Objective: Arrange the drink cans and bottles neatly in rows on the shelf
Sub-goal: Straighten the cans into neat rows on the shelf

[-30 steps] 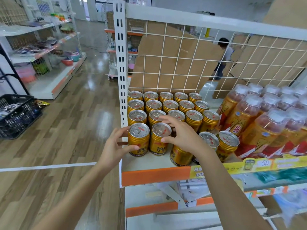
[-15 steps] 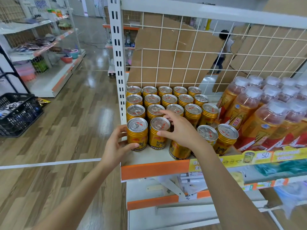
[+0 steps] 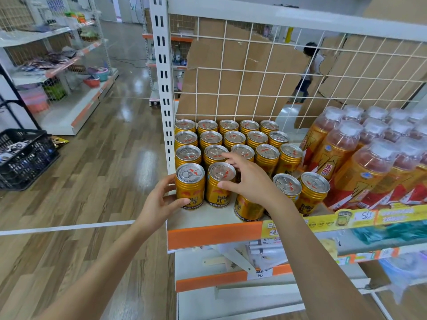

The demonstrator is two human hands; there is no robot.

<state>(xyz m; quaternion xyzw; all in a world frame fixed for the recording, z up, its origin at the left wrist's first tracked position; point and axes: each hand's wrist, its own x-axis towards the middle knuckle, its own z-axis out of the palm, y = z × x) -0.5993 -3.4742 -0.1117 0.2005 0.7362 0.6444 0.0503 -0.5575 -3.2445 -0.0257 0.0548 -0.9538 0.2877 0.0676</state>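
The left hand [image 3: 159, 202] grips the front-left gold can [image 3: 190, 185] at the shelf [image 3: 212, 234] corner. The right hand [image 3: 251, 181] is open, its fingers [image 3: 227, 184] touching the neighbouring can [image 3: 219, 184]. Behind stand rows of upright cans [image 3: 233, 137]. Bottles [image 3: 360, 158] are packed to the right.

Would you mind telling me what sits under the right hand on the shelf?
Under the right hand stands one gold can; only its lower body shows. Its top is covered, so the grip cannot be judged. Its thumb touches the neighbouring can.
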